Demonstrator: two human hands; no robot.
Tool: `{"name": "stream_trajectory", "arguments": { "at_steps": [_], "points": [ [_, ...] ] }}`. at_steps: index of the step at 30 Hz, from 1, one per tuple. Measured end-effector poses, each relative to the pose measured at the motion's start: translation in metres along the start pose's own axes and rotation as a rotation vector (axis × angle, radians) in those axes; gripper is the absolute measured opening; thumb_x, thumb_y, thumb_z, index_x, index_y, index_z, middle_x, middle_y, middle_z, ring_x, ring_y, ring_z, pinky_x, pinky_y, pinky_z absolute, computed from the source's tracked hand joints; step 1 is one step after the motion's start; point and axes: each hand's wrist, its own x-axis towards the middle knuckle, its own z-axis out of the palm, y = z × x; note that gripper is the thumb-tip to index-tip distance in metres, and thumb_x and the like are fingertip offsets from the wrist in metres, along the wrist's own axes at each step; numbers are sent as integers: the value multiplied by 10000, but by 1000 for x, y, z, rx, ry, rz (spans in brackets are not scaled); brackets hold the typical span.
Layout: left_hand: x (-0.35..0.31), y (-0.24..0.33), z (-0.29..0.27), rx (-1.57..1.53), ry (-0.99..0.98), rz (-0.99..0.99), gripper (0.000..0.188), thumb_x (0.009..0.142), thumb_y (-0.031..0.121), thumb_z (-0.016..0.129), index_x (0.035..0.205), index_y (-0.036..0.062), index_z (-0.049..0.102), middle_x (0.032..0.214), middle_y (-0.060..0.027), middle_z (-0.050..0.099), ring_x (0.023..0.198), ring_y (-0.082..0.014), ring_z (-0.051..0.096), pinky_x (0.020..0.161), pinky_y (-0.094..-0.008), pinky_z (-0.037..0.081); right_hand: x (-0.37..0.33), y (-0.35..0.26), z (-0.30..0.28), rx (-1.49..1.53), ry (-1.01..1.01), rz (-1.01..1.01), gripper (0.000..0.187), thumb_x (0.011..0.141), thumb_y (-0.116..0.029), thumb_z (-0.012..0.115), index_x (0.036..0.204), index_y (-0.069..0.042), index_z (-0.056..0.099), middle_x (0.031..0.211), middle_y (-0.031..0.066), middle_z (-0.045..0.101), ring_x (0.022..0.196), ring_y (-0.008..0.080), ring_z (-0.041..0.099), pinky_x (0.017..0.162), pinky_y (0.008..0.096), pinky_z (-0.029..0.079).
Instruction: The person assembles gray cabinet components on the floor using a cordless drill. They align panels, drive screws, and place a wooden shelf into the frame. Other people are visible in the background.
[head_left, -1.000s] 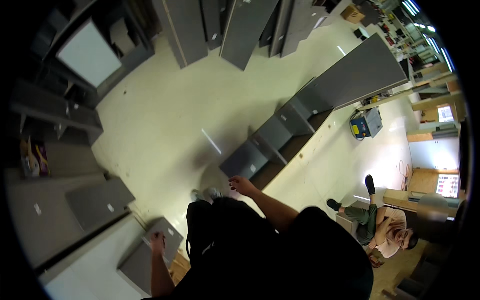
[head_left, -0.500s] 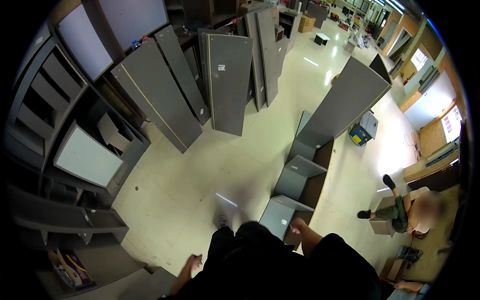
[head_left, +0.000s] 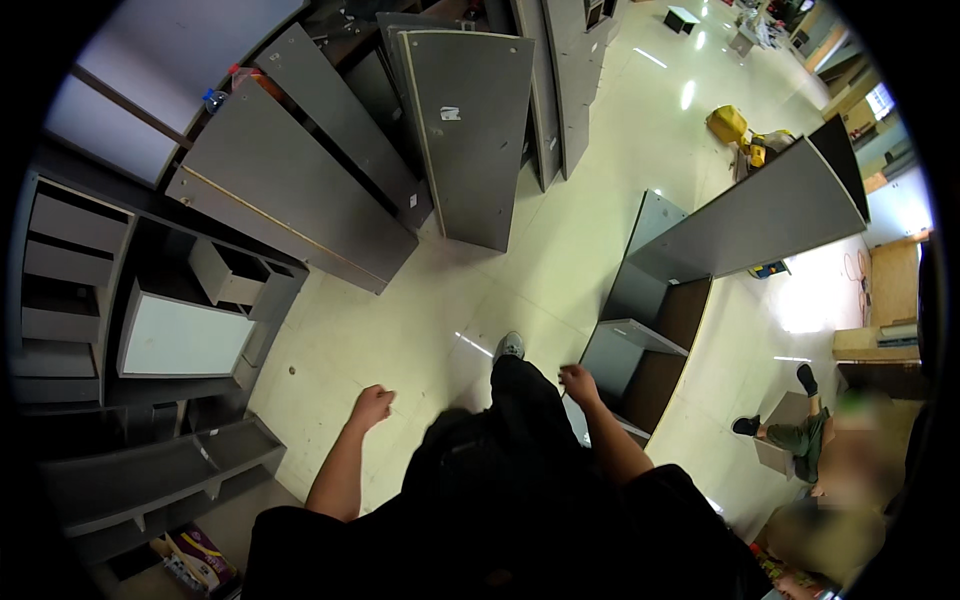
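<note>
Cabinet just right of the right hand, long axis running forward, slanting rightward; grey board beyond. Left hand curled closed, right's closure unclear. Panels stand ahead of both.

Left hand above pale floor; right hand near gray shelf unit.

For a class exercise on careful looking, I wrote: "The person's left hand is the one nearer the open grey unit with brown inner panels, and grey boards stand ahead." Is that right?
Not quite: the right hand, not the left hand, is nearer the open grey unit with brown inner panels, as the head view shows. Grey boards do stand ahead.
</note>
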Motion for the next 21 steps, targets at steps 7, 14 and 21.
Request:
{"name": "stream_trajectory", "arguments": {
  "at_steps": [7, 14, 21],
  "points": [
    [22, 84, 22, 217, 289, 170, 196, 833, 243, 593, 935, 76, 603, 763, -139, 655, 723, -300, 648, 650, -388, 501, 171, -258, -64, 49, 227, -419, 239, 877, -140, 537, 1032, -1, 653, 902, 123, 691, 861, 198, 657, 786, 304, 500],
    [119, -19, -77, 84, 179, -369, 205, 879, 198, 489, 911, 34, 606, 746, -129, 651, 517, -230, 609, 461, -338, 481, 254, -529, -115, 217, 219, -844, 222, 844, -57, 549, 1058, -43, 606, 966, 114, 667, 908, 217, 642, 781, 298, 488],
    [263, -25, -154, 262, -283, -268, 264, 906, 222, 472, 797, 5, 574, 697, -158, 630, 457, -210, 549, 375, -335, 420, 360, -643, -159, -541, 622, -797, 337, 838, -125, 573, 1172, -80, 578, 1101, 159, 620, 910, 304, 632, 788, 334, 502]
  ]
}}
